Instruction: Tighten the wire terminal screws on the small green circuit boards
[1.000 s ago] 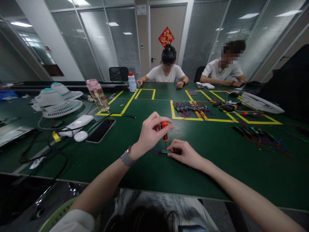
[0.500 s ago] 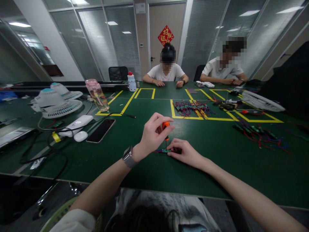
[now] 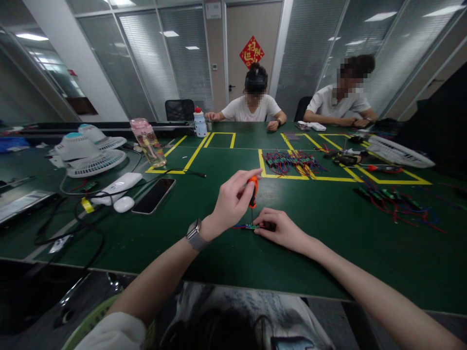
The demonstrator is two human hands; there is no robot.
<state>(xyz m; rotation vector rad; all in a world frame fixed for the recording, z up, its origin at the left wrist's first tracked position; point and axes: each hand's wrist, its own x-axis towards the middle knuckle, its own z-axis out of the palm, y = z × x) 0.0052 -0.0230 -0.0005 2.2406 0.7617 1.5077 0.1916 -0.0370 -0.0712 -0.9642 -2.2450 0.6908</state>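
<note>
My left hand (image 3: pixel 229 203) grips a small orange-handled screwdriver (image 3: pixel 252 190), held upright with its tip down on a small green circuit board (image 3: pixel 251 226) that has red and blue wires. My right hand (image 3: pixel 280 230) presses that board flat against the green table (image 3: pixel 204 243), fingers on its right end. A watch sits on my left wrist.
A phone (image 3: pixel 153 195), a white mouse (image 3: pixel 123 204), cables and two small fans (image 3: pixel 91 154) lie at the left. A pink bottle (image 3: pixel 148 142) stands behind. Piles of wired boards (image 3: pixel 292 163) lie inside yellow tape boxes. Two people sit at the far side.
My left hand's fingers have shifted around the screwdriver handle, index finger now stretched over its top. My right hand and the board stay where they were.
</note>
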